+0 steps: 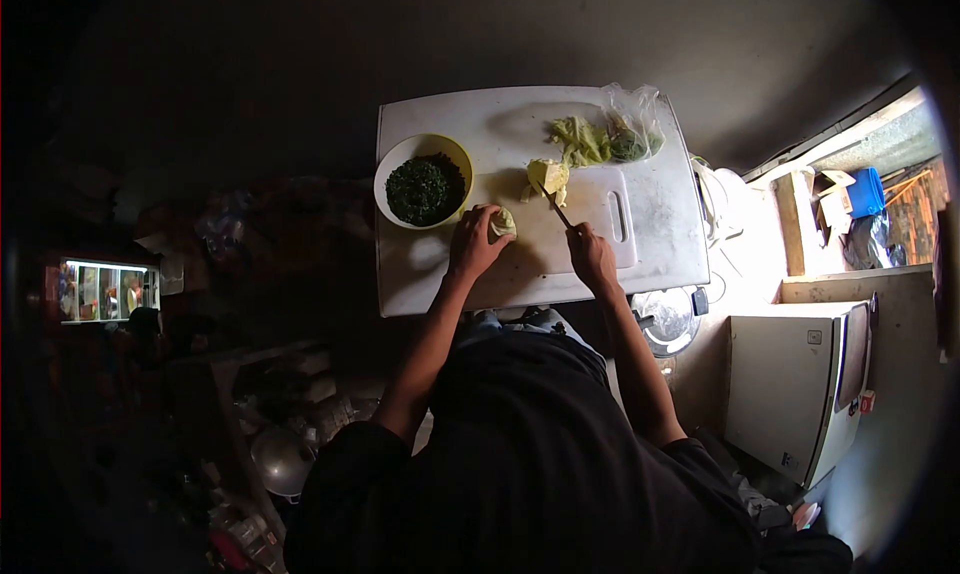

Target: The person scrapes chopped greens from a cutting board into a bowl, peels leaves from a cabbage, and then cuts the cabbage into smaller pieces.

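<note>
My left hand (478,242) is closed around a pale green cabbage piece (504,223), low over the left side of the white cutting board (594,202). In my right hand (593,258) is a knife (555,209), its blade slanting up and left. The blade's tip overlaps a larger cut cabbage chunk (546,176) at the board's upper left. Left of my left hand stands a bowl (424,144) with a yellow-green rim, holding finely chopped dark greens (424,190).
Loose cabbage leaves (580,141) lie beyond the board beside a clear plastic bag (636,109) with greenery in it. The white table (420,274) has its near edge at my body. A small white fridge (783,384) and a lidded pot (668,321) stand to the right.
</note>
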{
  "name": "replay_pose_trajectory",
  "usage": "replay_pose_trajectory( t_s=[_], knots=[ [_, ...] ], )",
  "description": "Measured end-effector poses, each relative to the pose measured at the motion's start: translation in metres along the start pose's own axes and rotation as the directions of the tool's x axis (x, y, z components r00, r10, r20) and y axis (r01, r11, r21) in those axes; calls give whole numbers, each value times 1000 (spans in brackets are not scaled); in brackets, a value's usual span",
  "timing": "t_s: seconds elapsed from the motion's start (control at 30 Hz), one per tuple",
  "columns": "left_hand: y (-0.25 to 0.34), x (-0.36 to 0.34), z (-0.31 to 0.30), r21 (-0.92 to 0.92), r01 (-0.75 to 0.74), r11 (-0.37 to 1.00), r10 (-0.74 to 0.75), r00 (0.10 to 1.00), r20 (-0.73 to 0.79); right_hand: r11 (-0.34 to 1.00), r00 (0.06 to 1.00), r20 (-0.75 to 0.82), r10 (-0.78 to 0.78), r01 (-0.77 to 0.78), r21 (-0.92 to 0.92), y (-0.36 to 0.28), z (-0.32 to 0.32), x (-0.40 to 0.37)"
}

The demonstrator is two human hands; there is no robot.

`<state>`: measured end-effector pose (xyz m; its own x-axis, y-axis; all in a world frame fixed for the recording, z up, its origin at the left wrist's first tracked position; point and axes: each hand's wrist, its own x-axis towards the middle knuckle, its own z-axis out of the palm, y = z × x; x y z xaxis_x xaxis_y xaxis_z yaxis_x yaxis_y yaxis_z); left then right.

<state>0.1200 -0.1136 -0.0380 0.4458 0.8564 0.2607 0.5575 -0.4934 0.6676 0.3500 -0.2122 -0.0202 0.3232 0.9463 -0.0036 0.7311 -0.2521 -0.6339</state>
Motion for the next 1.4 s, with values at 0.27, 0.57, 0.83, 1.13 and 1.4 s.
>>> replay_pose_trajectory(
  t_s=[0.27, 0.57, 0.83, 1.13, 1.4],
  knots=[
    [-2, -2, 4, -30, -123, 992, 123, 992, -29, 979, 966, -160, 205, -200, 43, 31, 9, -22],
    [-9, 10, 10, -8, -119, 993, 119, 992, -39, 988, 962, -229, -149, 154, 0, -12, 26, 72],
    [-10, 31, 21, -44, -115, 992, 111, 991, -76, 979, 929, -315, -193, 202, -4, -16, 48, 112],
    [-12, 33, 15, -44, -127, 991, 127, 992, -1, 962, 927, -299, -225, 261, 85, -8, 44, 132],
    [-18, 34, 23, -67, -49, 997, 46, 998, -37, 955, 915, -275, -296, 287, -72, -34, 58, 149]
  ],
)
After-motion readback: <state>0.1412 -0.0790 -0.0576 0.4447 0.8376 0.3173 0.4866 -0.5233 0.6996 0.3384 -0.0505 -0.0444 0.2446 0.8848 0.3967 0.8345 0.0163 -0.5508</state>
